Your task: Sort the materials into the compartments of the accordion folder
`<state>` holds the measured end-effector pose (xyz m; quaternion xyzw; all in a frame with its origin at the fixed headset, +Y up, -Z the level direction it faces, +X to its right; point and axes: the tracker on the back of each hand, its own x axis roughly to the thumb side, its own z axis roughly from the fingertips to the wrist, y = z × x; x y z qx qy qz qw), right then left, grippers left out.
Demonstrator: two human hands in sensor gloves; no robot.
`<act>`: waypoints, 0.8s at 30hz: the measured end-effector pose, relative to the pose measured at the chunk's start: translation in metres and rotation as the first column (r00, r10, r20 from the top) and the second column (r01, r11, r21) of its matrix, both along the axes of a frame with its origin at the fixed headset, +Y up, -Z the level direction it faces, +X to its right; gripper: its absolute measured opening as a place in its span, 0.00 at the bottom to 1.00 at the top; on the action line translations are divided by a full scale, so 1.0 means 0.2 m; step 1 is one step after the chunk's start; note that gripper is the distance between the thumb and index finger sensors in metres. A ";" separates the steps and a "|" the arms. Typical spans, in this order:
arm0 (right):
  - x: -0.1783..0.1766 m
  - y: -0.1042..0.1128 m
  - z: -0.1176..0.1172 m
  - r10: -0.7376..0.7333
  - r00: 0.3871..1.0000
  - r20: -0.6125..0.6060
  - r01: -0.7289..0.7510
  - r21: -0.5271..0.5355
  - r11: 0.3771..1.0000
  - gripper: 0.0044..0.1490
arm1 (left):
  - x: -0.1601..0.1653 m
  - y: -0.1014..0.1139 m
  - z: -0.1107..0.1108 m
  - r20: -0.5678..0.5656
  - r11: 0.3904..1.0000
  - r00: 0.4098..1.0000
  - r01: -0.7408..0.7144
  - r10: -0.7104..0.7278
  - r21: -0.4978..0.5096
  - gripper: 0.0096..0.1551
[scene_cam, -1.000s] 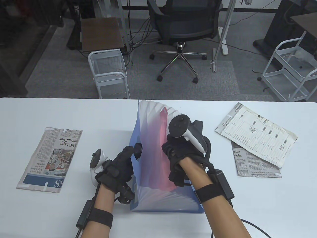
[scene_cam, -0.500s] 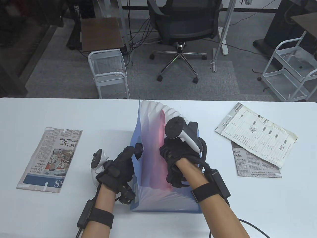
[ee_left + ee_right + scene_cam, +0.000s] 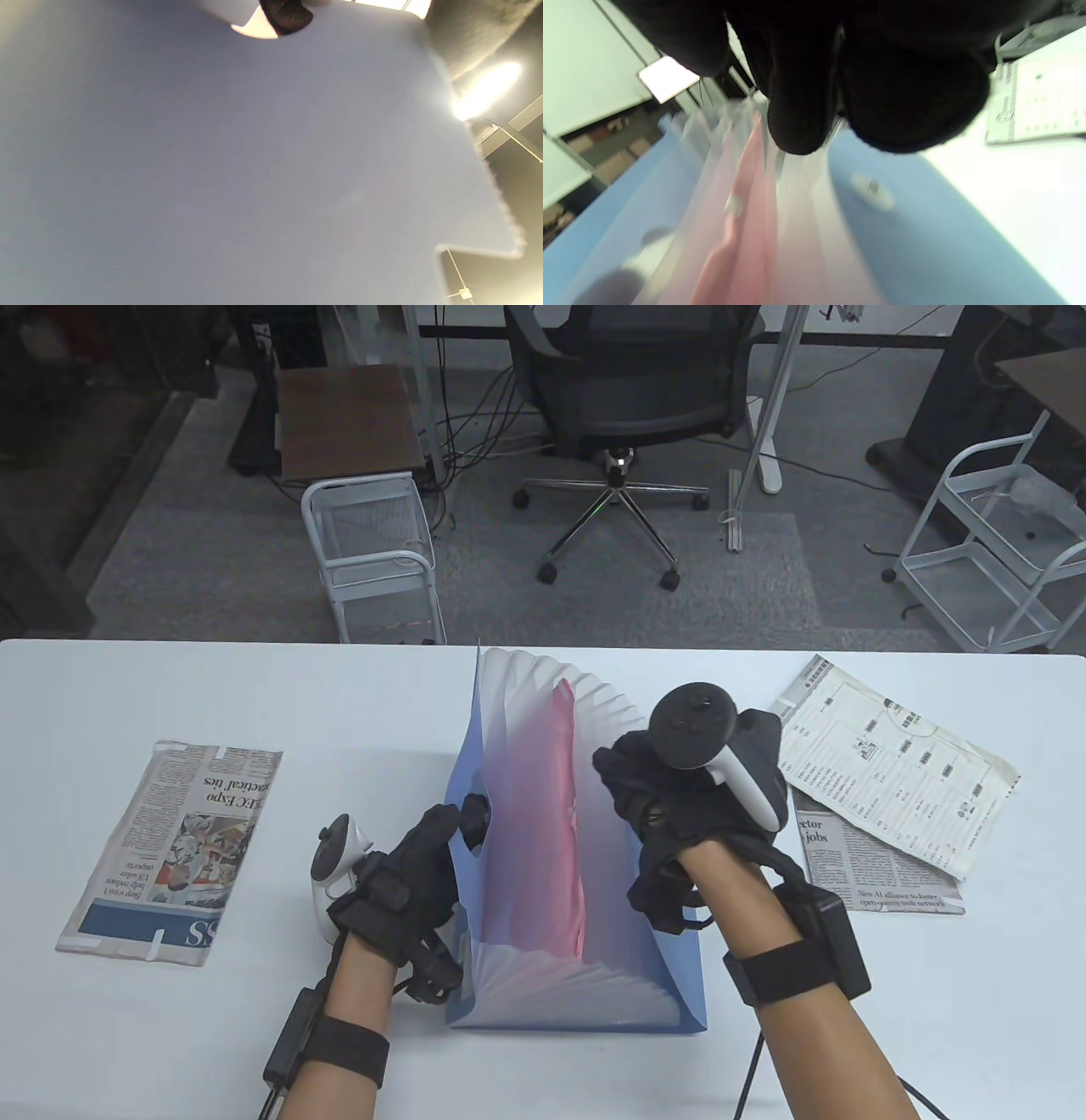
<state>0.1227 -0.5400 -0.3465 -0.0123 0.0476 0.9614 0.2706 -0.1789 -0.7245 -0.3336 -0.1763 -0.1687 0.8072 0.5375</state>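
Right hand (image 3: 691,806) empty, fingers curled, hovers over folder's (image 3: 594,950) right side; nearest papers (image 3: 882,780) lie just to its right. Left hand (image 3: 407,882) grips folder's left cover.

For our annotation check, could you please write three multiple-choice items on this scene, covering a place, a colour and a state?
1. Where does the folded newspaper lie?
A. left of the accordion folder
B. inside it
C. on the chair

2. What colour is the sheet standing in the folder's compartments?
A. green
B. pink
C. black

3. What is the left hand doing?
A. resting on the newspaper
B. holding the folder's left cover
C. lifting the diagram sheet

Key: 1 A, it lies flat on the table's left side; 2 B, pink shows between pleats; 3 B, its thumb hooks the cover's notch.
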 end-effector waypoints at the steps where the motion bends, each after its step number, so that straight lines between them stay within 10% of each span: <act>1: 0.05 0.00 0.00 0.000 1.000 0.007 0.000 0.030 1.000 0.28 | 0.00 0.00 0.00 0.000 1.000 1.000 -0.001 0.001 -0.001 0.46; 10: 0.47 -0.14 -0.08 0.325 0.941 0.097 -0.337 0.162 0.927 0.33 | 0.00 0.00 0.00 0.007 1.000 1.000 -0.001 0.001 0.002 0.46; 24: 0.99 -0.75 -0.26 0.524 0.836 0.160 -0.505 -0.150 0.850 0.45 | -0.01 0.00 0.00 0.012 1.000 1.000 -0.013 0.012 0.003 0.46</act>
